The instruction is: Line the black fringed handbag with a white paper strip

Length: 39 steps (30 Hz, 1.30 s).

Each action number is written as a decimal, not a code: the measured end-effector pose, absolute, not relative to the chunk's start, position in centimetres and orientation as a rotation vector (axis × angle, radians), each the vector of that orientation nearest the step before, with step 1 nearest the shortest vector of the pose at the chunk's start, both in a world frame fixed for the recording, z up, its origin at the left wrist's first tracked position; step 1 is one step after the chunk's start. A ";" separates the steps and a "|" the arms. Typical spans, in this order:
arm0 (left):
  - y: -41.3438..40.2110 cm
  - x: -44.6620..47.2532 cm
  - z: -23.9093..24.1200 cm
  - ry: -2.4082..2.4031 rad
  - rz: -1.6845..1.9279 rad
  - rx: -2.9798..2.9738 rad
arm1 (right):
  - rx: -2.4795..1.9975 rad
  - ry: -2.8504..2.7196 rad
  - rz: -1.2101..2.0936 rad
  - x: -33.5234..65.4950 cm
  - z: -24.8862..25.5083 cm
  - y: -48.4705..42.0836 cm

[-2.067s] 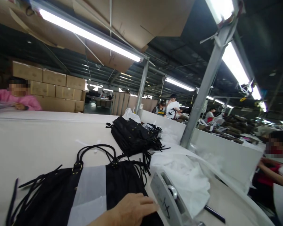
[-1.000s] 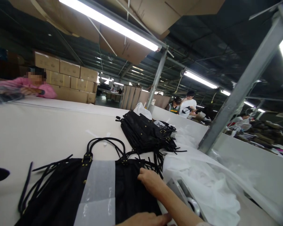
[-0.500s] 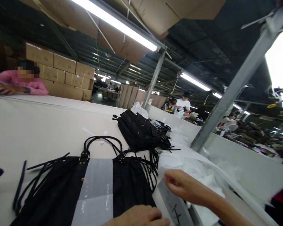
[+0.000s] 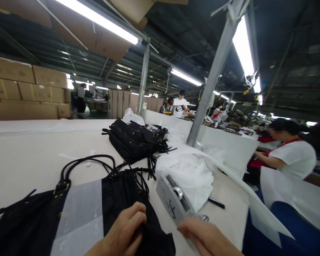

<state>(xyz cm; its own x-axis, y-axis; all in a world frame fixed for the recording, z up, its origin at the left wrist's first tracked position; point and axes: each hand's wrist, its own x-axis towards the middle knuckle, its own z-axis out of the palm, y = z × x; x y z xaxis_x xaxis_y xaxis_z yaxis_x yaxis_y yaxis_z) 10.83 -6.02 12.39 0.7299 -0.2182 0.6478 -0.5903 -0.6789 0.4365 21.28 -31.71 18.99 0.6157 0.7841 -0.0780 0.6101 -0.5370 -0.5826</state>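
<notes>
A black handbag [image 4: 122, 193] with rope-like handles and fringe lies flat in front of me, a strip of whitish translucent sheet [image 4: 81, 209] across its middle. My left hand [image 4: 126, 229] rests on the bag's right part with its fingers curled in, closed on the black material; the fingertips are partly hidden. To the right of the bag stands a grey holder [image 4: 164, 193] with a dark handwritten mark and a shiny round metal part. Over the near end of this holder is my right hand [image 4: 202, 234], slightly blurred, fingers stretched out and nothing visible in them.
More black bags [image 4: 133, 138] are piled farther back. Crumpled white sheets [image 4: 186, 170] lie beside the holder, near a short black stick [image 4: 216, 202]. A metal post [image 4: 210, 74] rises at the table's right side. A co-worker [image 4: 290, 149] sits to the right; cartons [image 4: 42, 92] are stacked behind.
My view has swung right, bringing a seated co-worker into sight. My left hand shows more fully on the bag. My right hand has moved from the holder's far end to its near end.
</notes>
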 end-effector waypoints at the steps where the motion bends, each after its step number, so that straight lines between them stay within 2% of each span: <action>1: -5.9 10.8 12.4 -0.615 0.741 2.285 | -2.321 -1.130 0.432 21.3 18.7 -30.7; 5: -5.7 10.9 12.4 -0.643 0.738 2.261 | -2.262 -1.323 0.503 21.8 16.5 -27.5; 11: -6.0 11.4 12.2 -0.647 0.695 2.149 | -2.118 -1.326 0.696 22.5 15.2 -25.7; 17: -7.1 11.9 11.6 -0.343 0.669 2.013 | -1.947 -1.327 0.525 21.7 14.8 -25.2; 22: -7.9 11.5 11.7 -0.443 0.411 1.990 | -1.828 -1.252 0.961 22.6 15.0 -25.4; 24: -8.0 11.2 11.8 -0.509 0.354 1.984 | -1.840 -1.307 1.026 23.2 14.9 -25.6; 28: -7.7 11.1 12.1 -0.549 0.373 1.964 | -1.940 -1.457 0.545 23.4 12.8 -25.7; 30: -7.7 11.1 12.3 -0.571 0.360 1.993 | -2.016 -1.346 0.387 23.1 11.2 -25.7; 33: -7.8 11.1 12.4 -0.639 0.278 2.134 | -2.107 -1.067 0.438 22.7 9.7 -25.8; 36: -7.9 11.5 11.3 -0.728 0.214 2.270 | -2.163 -1.037 0.564 23.3 10.7 -25.7; 39: -8.0 12.5 8.6 -0.800 0.219 2.367 | -2.264 -1.059 0.332 24.1 13.4 -25.1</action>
